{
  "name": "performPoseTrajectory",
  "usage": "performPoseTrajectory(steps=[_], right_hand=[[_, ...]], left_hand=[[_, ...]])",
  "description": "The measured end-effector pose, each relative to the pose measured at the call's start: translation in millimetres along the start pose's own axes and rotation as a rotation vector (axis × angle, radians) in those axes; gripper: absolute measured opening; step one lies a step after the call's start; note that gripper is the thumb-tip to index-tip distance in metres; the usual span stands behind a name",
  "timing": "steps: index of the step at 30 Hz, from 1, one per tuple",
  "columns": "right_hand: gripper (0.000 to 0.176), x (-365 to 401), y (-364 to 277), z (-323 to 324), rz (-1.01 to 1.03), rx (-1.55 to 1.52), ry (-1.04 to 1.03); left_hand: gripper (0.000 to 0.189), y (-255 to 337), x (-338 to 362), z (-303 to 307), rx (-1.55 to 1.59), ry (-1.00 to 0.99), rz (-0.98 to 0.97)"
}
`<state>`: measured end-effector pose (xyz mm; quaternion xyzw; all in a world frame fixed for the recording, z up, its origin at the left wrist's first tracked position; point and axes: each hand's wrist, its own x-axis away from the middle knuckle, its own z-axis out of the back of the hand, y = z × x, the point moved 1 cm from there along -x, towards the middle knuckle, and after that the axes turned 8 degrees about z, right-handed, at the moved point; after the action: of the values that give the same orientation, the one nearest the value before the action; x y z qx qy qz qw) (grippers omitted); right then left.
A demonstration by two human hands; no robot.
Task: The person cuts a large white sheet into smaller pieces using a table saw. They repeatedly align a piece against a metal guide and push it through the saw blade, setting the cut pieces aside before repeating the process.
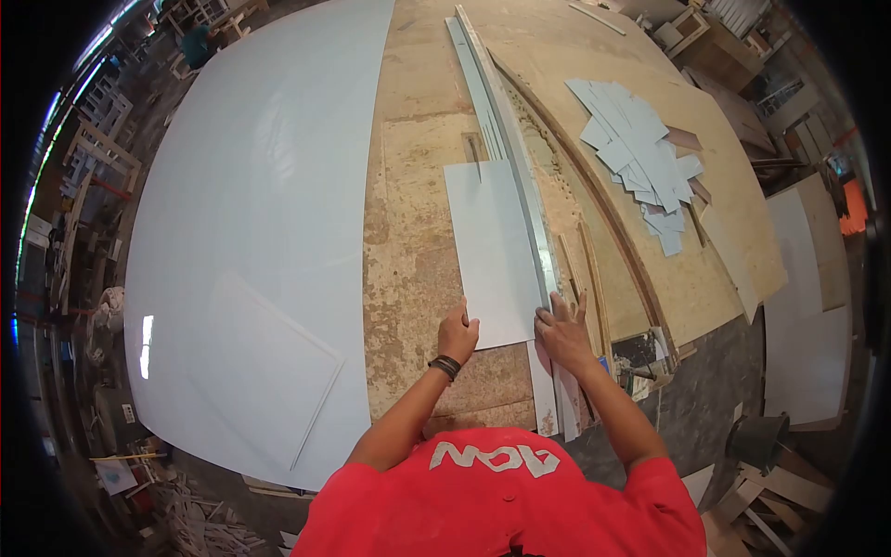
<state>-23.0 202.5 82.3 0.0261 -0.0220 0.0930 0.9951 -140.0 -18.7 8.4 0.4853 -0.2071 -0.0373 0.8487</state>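
1. While both forearms reach in from the near edge of the wooden tabletop [408, 213], the left hand [458, 332] bends around the near left corner of the white rectangular panel [497, 251]; whether its fingers clamp the edge cannot be told.
2. The right hand [564, 332] is open, fingers spread, resting over the long straight fence [509, 125] beside the panel's near right corner.
3. The panel lies flat near the middle of the tabletop, its right edge along the fence.
4. At its far edge, a thin upright piece like a saw blade [479, 168] stands in line with a slot.
5. Narrow pale strips [475, 84] lie beyond the panel, left of the fence; another white strip [542, 385] reaches the near edge.
6. A large glossy white sheet [251, 213] covers the left side.
7. Right of the fence runs a long brown strip [594, 181]; farther right, toward the far corner, white offcuts [631, 139] lie in an overlapping pile.
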Motion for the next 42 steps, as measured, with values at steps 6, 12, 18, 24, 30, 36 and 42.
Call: performPoseTrajectory(steps=[6,12,18,24,30,36,42], right_hand=[[0.023,-39.1,20.0,-0.8,0.021,-0.022,0.029],[0.022,-73.7,31.5,5.9,-0.018,0.019,-0.07],[0.023,-106.3,47.8,0.4,-0.042,0.006,-0.038],[0.02,-135.0,65.3,-1.7,-0.01,0.004,0.059],[0.021,-161.5,81.3,-2.5,-0.021,-0.023,0.043],[0.021,-195.9,99.1,-1.3,-0.018,0.002,0.033],[0.021,-229.7,117.4,0.1,-0.016,-0.009,0.014]], left_hand=[[0.061,16.4,-40.2,6.8,-0.132,-0.01,-0.008],[0.058,30.3,-63.2,14.4,-0.198,0.015,-0.014],[0.042,38.9,-66.5,22.2,-0.134,0.003,0.083],[0.033,35.1,-88.8,15.3,-0.106,0.112,-0.031],[0.026,37.7,-128.5,10.7,-0.051,0.166,0.032],[0.022,50.6,-169.2,12.1,-0.077,0.21,0.119],[0.023,63.2,-208.9,14.6,-0.134,0.25,0.104]])
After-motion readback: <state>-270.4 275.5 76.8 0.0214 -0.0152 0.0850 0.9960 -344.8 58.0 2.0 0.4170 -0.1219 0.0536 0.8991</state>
